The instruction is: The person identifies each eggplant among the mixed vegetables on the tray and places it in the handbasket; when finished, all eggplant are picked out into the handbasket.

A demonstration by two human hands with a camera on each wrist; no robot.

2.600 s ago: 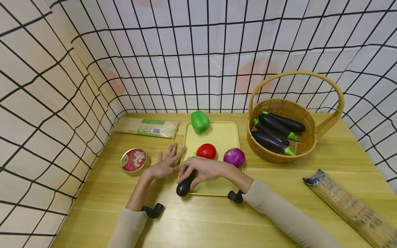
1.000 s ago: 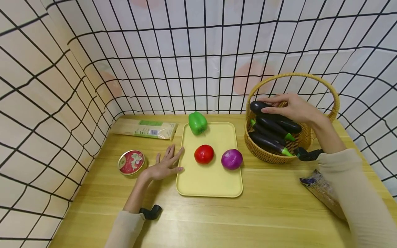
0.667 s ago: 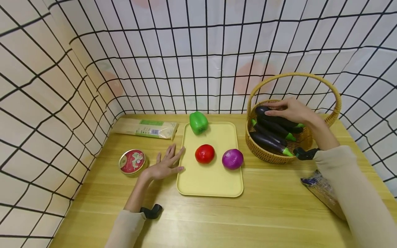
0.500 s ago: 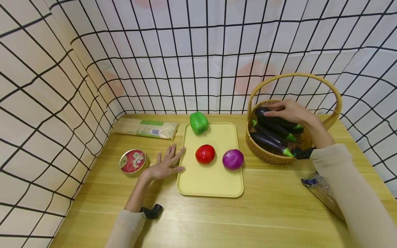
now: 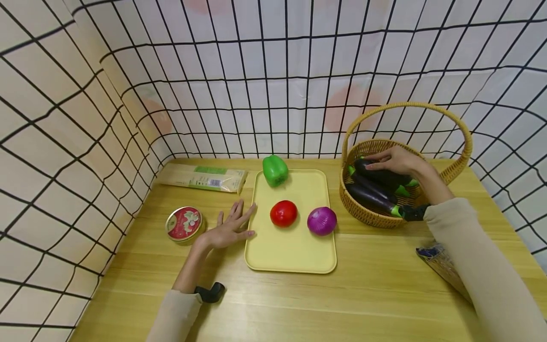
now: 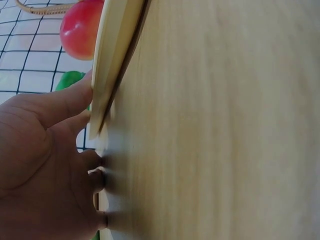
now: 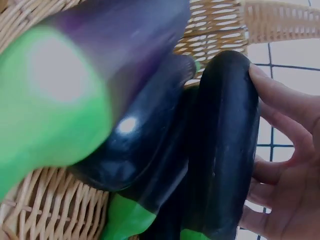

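In the head view my right hand (image 5: pixel 399 161) reaches under the handle of the wicker basket (image 5: pixel 369 217). It grips a dark eggplant (image 5: pixel 384 176) that lies over other eggplants (image 5: pixel 369 197) with green stems. The right wrist view shows thumb and fingers along one side of this eggplant (image 7: pixel 225 145); the far side is hidden. My left hand (image 5: pixel 226 232) is spread at the left edge of a yellow tray (image 5: pixel 286 251). Its thumb and a finger touch the tray's rim (image 6: pixel 107 55), while other fingertips rest on the table. A red tomato (image 5: pixel 284 213) sits on the tray.
A purple onion (image 5: pixel 322 221) lies at the tray's right edge and a green bell pepper (image 5: pixel 275 171) at its upper left. To the left are a round red tin (image 5: pixel 183 224) and a flat pale packet (image 5: pixel 201 177). Another packet (image 5: pixel 440 266) is partly under the right sleeve.
My right hand has carried the eggplant from the tray's left side to the basket and lowered it onto the others. My left hand stays at the tray's edge.
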